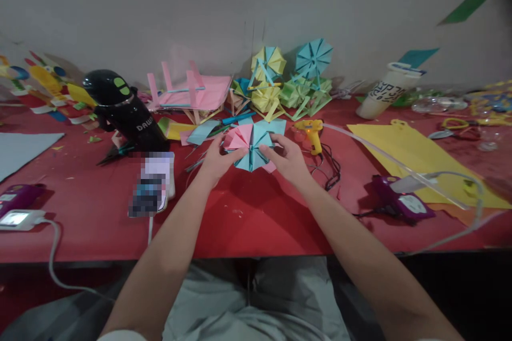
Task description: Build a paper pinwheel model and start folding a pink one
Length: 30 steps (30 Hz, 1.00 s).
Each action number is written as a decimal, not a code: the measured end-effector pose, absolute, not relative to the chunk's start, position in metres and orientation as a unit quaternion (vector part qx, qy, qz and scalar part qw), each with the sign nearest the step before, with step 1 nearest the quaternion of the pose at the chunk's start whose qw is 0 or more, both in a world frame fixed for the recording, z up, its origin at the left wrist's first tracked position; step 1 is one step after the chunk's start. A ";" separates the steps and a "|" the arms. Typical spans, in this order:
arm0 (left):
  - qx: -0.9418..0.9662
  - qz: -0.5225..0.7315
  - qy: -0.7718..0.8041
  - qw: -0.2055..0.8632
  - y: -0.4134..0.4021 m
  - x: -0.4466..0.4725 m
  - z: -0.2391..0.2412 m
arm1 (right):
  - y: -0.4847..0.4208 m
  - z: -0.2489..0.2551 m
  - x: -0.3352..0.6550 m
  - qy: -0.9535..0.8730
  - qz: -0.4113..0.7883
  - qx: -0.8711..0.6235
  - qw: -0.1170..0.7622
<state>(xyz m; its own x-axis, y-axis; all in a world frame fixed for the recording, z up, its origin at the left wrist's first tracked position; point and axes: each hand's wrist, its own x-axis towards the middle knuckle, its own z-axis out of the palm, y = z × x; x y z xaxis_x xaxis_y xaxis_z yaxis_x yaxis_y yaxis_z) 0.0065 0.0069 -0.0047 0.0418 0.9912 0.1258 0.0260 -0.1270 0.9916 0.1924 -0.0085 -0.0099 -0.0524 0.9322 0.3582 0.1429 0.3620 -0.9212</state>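
Observation:
A round pleated paper fan rosette (250,153), mostly light blue with a pink section at its upper left, is between my two hands just over the red table. My left hand (219,161) grips its left edge, thumb on the pleats near the middle. On the opposite side my right hand (288,159) pinches it the same way, with the thumb on top. Fingers under the paper are partly hidden. Light blue paper (276,127) lies behind the rosette. Close to the right hand rests a yellow glue gun (311,133) with a clear glue stick in its back.
Behind stand folded paper models (296,93) and a pink paper table (208,90) with its legs up. A black bottle (124,109) and a phone (154,184) are on the left. Rightward are a cup (386,90), yellow paper (424,157) and a purple power strip (404,202) with cables.

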 end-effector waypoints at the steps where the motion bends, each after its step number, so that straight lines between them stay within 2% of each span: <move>1: 0.551 0.514 0.469 0.461 0.007 0.007 -0.005 | -0.009 -0.009 0.192 -0.625 0.368 -0.430 0.537; 30: 0.570 0.505 0.508 0.403 0.008 0.004 -0.009 | -0.013 -0.006 0.189 -0.635 0.339 -0.445 0.533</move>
<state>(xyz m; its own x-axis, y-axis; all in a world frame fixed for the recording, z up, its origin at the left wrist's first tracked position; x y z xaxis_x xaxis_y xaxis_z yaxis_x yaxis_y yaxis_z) 0.0040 0.0084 -0.0087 -0.0259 0.9857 0.1662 0.1731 -0.1593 0.9719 0.1885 -0.0125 -0.0056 -0.0365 0.9264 0.3747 0.2043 0.3739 -0.9047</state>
